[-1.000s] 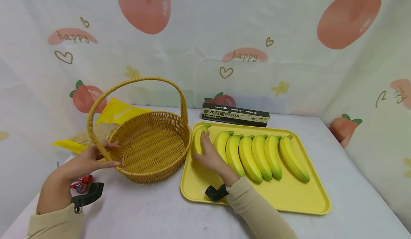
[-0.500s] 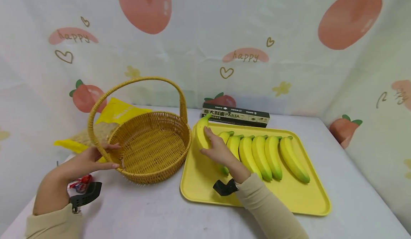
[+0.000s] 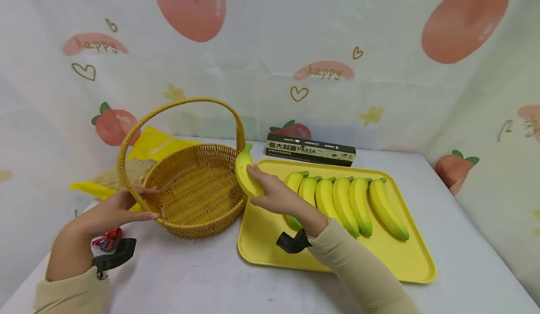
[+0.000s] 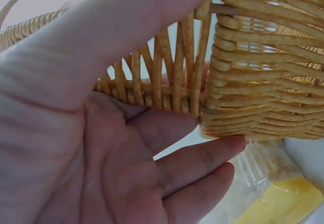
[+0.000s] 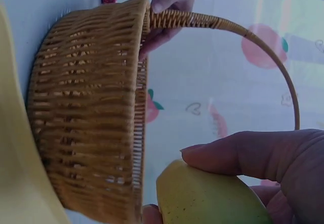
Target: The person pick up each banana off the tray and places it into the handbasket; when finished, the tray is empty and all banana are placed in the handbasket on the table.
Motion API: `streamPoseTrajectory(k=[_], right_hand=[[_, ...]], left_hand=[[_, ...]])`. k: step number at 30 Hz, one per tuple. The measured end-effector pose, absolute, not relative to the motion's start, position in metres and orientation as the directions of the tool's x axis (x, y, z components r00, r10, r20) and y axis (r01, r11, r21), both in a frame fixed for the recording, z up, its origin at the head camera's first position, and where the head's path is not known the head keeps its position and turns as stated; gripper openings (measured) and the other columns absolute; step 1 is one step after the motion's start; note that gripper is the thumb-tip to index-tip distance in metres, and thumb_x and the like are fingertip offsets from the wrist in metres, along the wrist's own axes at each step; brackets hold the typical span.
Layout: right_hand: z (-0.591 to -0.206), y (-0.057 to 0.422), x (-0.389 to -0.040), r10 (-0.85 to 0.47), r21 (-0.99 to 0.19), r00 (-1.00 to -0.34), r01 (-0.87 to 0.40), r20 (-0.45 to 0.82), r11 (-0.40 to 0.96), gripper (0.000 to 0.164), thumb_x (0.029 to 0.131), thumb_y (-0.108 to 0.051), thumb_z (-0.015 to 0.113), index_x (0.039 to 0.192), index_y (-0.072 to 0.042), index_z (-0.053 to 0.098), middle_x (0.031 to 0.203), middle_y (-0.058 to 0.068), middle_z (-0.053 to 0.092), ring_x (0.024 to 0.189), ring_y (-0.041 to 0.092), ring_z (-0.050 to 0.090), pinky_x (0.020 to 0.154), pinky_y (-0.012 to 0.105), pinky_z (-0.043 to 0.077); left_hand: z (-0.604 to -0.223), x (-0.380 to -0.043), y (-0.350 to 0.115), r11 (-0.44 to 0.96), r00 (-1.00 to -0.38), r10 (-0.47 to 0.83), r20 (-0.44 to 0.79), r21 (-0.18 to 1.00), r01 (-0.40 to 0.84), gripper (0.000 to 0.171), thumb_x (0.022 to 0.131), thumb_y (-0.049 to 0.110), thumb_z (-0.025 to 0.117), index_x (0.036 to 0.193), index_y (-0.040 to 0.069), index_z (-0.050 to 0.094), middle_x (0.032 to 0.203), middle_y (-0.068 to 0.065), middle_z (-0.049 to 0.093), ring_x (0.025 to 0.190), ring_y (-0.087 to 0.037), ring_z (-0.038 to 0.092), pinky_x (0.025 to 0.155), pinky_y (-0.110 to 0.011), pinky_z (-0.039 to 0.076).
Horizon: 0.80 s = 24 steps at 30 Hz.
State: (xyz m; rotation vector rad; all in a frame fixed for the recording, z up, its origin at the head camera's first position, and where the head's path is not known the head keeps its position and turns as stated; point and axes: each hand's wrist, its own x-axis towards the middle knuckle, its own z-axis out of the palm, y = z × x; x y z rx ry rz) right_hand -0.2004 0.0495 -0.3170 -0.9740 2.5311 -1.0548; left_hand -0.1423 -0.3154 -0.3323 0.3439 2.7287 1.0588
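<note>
A yellow wicker basket [image 3: 211, 227] with a tall arched handle stands on the left side of the table. My left hand [image 3: 111, 215] grips its left side at the foot of the handle. In the left wrist view, the thumb lies over the weave [image 4: 273, 67] and the other fingers reach beneath. My right hand [image 3: 278, 194] holds a banana [image 3: 247, 175] raised at the basket's right edge, stem pointing up and away. Seen from the right wrist, the thumb presses on the banana [image 5: 202, 198] beside the basket wall [image 5: 91, 107]. The hand hides the banana's lower end.
Several bananas [image 3: 343, 206] lie side by side on a yellow tray [image 3: 270, 253] right of the basket. Behind the tray is a black pasta box [image 3: 310, 150]. A yellow bag [image 3: 158, 145] sits behind the basket, and a small red-wrapped item [image 3: 108, 239] near the left wrist.
My right hand has lifted the leftmost banana off the tray and carried it left to the basket's edge. My left hand has stayed on the basket.
</note>
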Motion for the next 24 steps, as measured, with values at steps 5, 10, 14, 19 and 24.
streamPoseTrajectory(k=[5,10,14,19,24], right_hand=[[-0.31,0.03,-0.21,-0.706,-0.679,-0.708,-0.514,-0.01,0.525,0.073,0.085,-0.003,0.059,0.147,-0.003,0.02,0.154,0.017,0.015,0.137,0.025,0.033,0.098,0.03,0.037],[-0.303,0.003,-0.225,-0.735,-0.634,-0.673,-0.536,-0.078,0.558,0.072,0.085,-0.005,0.059,0.147,-0.005,0.021,0.153,0.019,0.018,0.076,0.015,0.05,0.075,0.022,0.037],[-0.3,-0.02,-0.239,-0.754,-0.6,-0.644,-0.555,-0.129,0.576,0.072,0.086,-0.007,0.06,0.147,-0.005,0.022,0.139,0.018,0.044,0.066,0.012,0.041,0.065,0.019,0.035],[-0.301,-0.049,-0.253,-0.759,-0.612,-0.625,-0.532,-0.182,0.585,0.072,0.087,-0.009,0.061,0.147,-0.007,0.023,0.093,0.005,0.051,0.066,0.011,0.04,0.061,0.018,0.034],[-0.304,-0.081,-0.259,-0.76,-0.662,-0.616,-0.482,-0.21,0.574,0.069,0.085,-0.007,0.061,0.146,-0.006,0.028,0.09,0.003,0.047,0.066,0.011,0.041,0.056,0.017,0.036]], left_hand=[[-0.332,-0.144,-0.309,0.734,-0.96,0.268,-0.077,0.662,0.152,0.06,0.085,0.029,0.067,0.132,-0.001,0.047,0.136,-0.024,0.047,0.126,-0.045,0.039,0.098,-0.057,0.038],[-0.333,-0.145,-0.306,0.732,-0.968,0.234,-0.086,0.671,0.117,0.062,0.084,0.031,0.069,0.132,-0.002,0.047,0.135,-0.026,0.048,0.125,-0.047,0.039,0.097,-0.062,0.036],[-0.336,-0.146,-0.304,0.729,-0.973,0.223,-0.066,0.674,0.121,0.061,0.083,0.032,0.07,0.128,-0.003,0.049,0.133,-0.024,0.05,0.125,-0.047,0.041,0.098,-0.06,0.037],[-0.336,-0.149,-0.301,0.728,-0.975,0.215,-0.047,0.674,0.128,0.061,0.082,0.034,0.07,0.125,-0.005,0.049,0.133,-0.023,0.051,0.124,-0.046,0.043,0.099,-0.059,0.037],[-0.336,-0.148,-0.3,0.723,-0.978,0.204,-0.053,0.681,0.114,0.063,0.082,0.035,0.07,0.127,-0.004,0.048,0.133,-0.024,0.05,0.124,-0.046,0.042,0.099,-0.059,0.037]])
